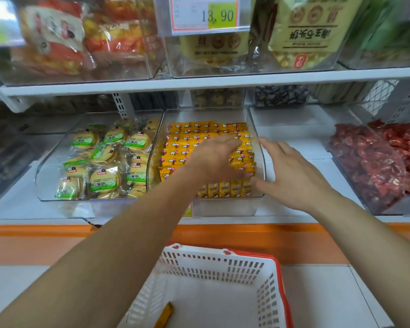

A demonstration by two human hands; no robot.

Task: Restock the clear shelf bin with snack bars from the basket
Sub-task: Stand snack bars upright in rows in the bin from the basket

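The clear shelf bin stands in the middle of the lower shelf, packed with rows of yellow snack bars. My left hand lies flat on top of the bars inside the bin, fingers straight and reaching toward its right side. Outside the bin's right wall, my right hand has spread fingers, and its thumb touches the front right corner. Below, the white basket with a red rim holds one yellow snack bar on its floor.
A clear bin of round green-labelled biscuits sits left of the snack bin, and a bin of red packets sits to the right. The upper shelf holds bagged snacks and a price tag. An orange ledge runs below the shelf.
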